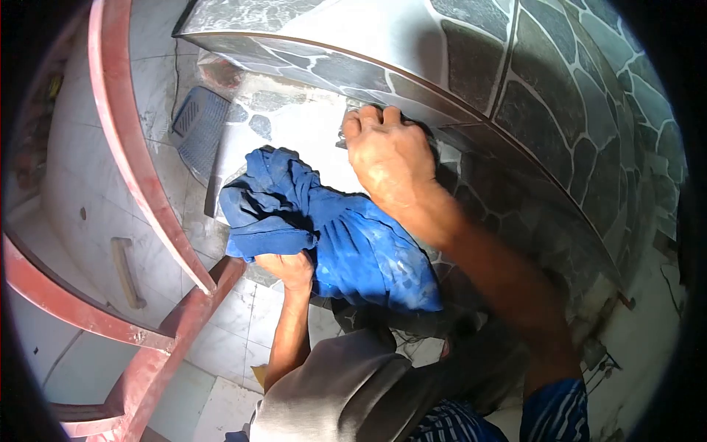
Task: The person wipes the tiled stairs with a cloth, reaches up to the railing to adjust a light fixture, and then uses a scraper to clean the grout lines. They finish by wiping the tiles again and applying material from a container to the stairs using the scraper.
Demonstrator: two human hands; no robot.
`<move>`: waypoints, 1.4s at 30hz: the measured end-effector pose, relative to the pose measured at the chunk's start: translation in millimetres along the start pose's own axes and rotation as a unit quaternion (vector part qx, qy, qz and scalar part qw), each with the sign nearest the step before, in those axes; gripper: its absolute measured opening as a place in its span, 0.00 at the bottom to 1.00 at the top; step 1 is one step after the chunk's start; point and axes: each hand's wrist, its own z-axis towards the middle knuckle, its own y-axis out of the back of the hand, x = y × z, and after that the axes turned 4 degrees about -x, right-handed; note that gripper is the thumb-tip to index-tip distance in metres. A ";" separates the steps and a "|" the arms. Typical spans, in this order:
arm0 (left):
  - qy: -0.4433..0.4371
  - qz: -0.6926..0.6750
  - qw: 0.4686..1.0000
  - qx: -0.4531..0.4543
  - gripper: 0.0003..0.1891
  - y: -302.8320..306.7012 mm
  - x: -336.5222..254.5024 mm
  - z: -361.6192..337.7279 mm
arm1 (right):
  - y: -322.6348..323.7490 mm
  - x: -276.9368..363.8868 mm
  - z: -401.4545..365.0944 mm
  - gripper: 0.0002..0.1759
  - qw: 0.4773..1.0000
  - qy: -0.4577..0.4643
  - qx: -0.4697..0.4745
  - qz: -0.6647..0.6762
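Note:
My left hand (289, 269) is closed at the near edge of a crumpled blue cloth (353, 236), its fingers mostly hidden under the folds. Pale, chalky smears mark the right part of the cloth. Farther forward, my right hand (390, 151) is curled against the surface of a step (328, 166) with a stone-pattern finish, close to the foot of the riser (353, 70). A small greyish, dark-edged piece (343, 134) shows by its fingertips; what it is I cannot make out. Strong light washes out the step surface there.
A red metal frame (147, 169) curves along the left side. Behind the step's left end lies a grey-blue perforated plastic piece (199, 125). A pale handle-like bar (129, 272) is at the left. Stone-patterned tiles (545, 81) rise on the right. Thin wires (604, 365) lie at lower right.

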 end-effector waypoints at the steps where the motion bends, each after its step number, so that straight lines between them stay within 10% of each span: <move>1: -0.011 0.008 1.000 -0.006 0.14 -0.4 3.4 -0.5 | -0.9 7.4 3.1 0.16 1.000 -0.002 0.015 0.005; 42: 0.030 -0.032 0.999 -0.008 0.16 -4.1 6.7 -5.4 | -26.6 52.9 69.2 0.19 0.999 0.001 -0.027 -0.048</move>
